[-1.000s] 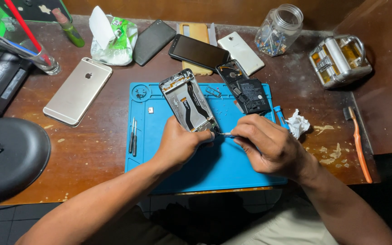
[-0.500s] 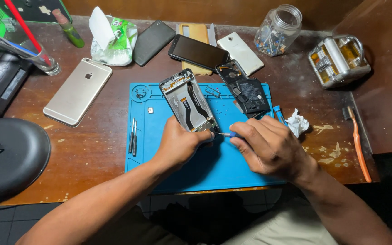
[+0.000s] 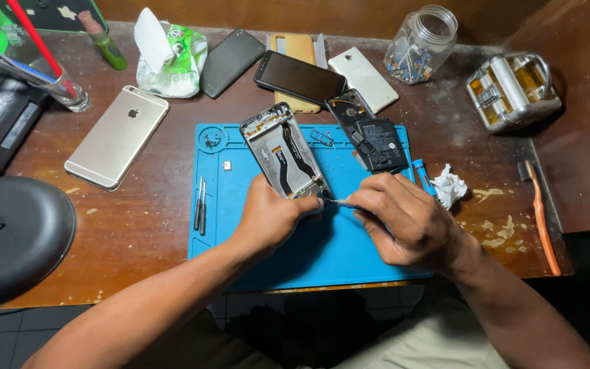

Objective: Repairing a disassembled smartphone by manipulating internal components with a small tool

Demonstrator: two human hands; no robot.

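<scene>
An opened phone frame (image 3: pixel 283 152) with its inner parts showing lies on a blue work mat (image 3: pixel 240 171). My left hand (image 3: pixel 272 216) grips the frame's near end and holds it down. My right hand (image 3: pixel 404 220) is closed on a thin metal tool (image 3: pixel 339 202), whose tip touches the frame's bottom edge beside my left thumb. A second opened phone part, black (image 3: pixel 369 130), lies on the mat's far right corner.
Two slim tools (image 3: pixel 201 205) lie at the mat's left edge. A gold phone (image 3: pixel 117 137), a black phone (image 3: pixel 300 76), a white phone (image 3: pixel 363 78), a glass jar (image 3: pixel 421 44), a metal parts box (image 3: pixel 511 91) and an orange brush (image 3: pixel 541 219) sit on the wooden table. A black round base (image 3: pixel 15 236) fills the left.
My right hand has shifted slightly left, bringing the tool tip closer to the frame's bottom edge. My left hand and the phone frame have stayed in place.
</scene>
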